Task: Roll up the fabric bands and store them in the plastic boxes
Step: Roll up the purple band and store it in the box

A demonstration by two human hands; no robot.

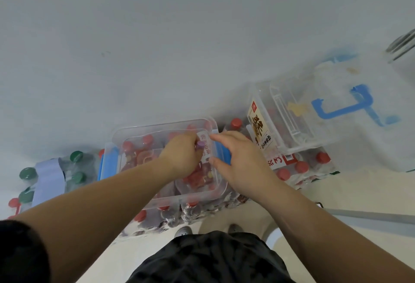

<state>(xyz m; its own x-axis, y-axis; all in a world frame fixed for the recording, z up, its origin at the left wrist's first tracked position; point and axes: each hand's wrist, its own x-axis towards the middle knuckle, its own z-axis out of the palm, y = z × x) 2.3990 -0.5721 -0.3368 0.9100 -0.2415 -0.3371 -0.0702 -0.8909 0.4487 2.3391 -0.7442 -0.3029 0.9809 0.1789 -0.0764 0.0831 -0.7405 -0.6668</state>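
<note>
- A small purple roll, which looks like a rolled band, sits pinched in the fingertips of the left hand, inside the clear box near its right end
- The right hand rests at the box's right rim, fingers loosely spread and curled, over the blue latch; whether it grips anything I cannot tell
- A second blue latch is on the box's left end
- The box rests on packs of red-capped bottles
- A second clear box lies tilted far right, a white lid with a blue handle beside it
- Green-capped bottles stand left
</note>
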